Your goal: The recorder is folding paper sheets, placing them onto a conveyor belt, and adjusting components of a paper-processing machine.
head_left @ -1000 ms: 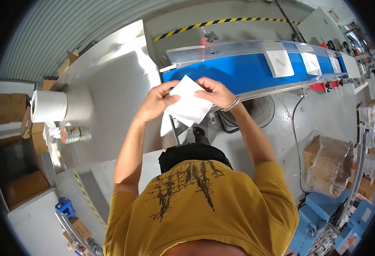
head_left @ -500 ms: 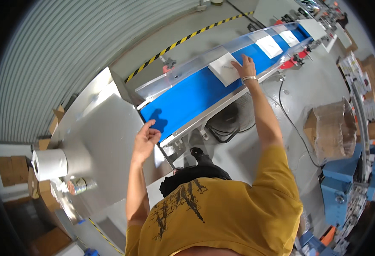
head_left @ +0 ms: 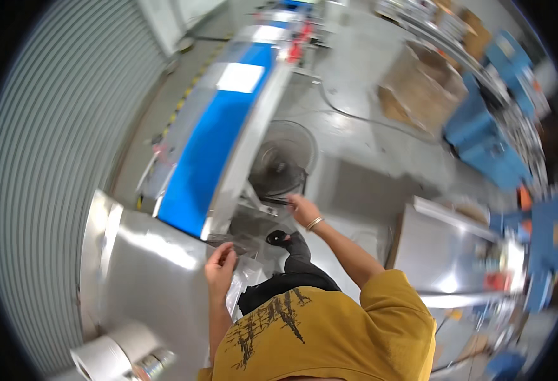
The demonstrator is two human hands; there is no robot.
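My left hand (head_left: 220, 270) is over the near right edge of the metal table (head_left: 158, 279), close to the end of the blue conveyor belt (head_left: 206, 149). Its fingers are loosely bent, with nothing visible in them. Beside it hangs some clear plastic film (head_left: 244, 274); whether the hand touches it I cannot tell. My right hand (head_left: 305, 211), with a bracelet at the wrist, is in the air right of the belt. Its fingers are half curled and hold nothing I can see. A flat white packet (head_left: 241, 77) lies farther up the belt, a second packet (head_left: 269, 34) beyond it.
A floor fan (head_left: 281, 162) stands right of the conveyor. A white roll (head_left: 103, 357) and a jar (head_left: 152, 366) are at the lower left. Another metal table (head_left: 440, 247) stands to the right, with a plastic-lined carton (head_left: 421, 86) farther off.
The view has turned to the right. My right hand has left the white packet on the belt and come back toward my body. My left hand remains near the belt's end.
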